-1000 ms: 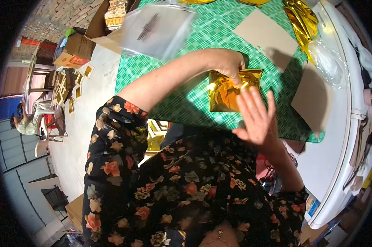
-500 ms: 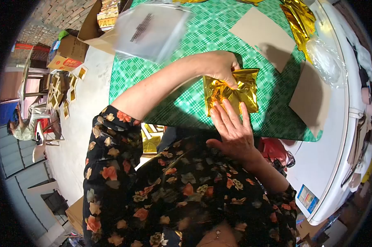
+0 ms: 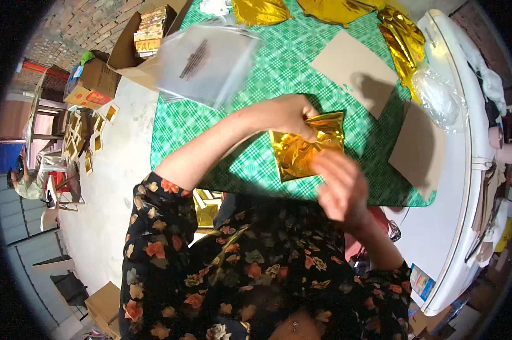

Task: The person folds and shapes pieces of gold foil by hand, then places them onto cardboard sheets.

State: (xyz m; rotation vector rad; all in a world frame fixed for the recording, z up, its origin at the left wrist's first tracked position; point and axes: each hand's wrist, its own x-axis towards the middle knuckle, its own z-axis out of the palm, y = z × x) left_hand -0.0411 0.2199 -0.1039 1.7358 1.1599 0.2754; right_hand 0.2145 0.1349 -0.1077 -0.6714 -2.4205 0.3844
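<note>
A creased square of shiny gold foil [image 3: 287, 161] lies on the green plaid tablecloth near the table's front edge. Curled over its far side, my left hand [image 3: 290, 118] grips the foil with thumb and fingers. My right hand [image 3: 344, 184] is at the near right part of the foil; its fingers are smeared by motion, so whether they touch or pinch it cannot be made out.
Clear plastic bags [image 3: 205, 65] lie at the table's back left. Two beige card sheets [image 3: 355, 68] are on the right. Gold foil balloons [image 3: 403, 45] line the back, near crumpled clear plastic [image 3: 437, 99]. An open carton [image 3: 126, 54] stands left. A seated person [image 3: 32, 181] is far left.
My right hand has lifted from lying flat with fingers spread on the foil and drawn toward the right, blurred. My left hand stays on the foil. The view has shifted slightly.
</note>
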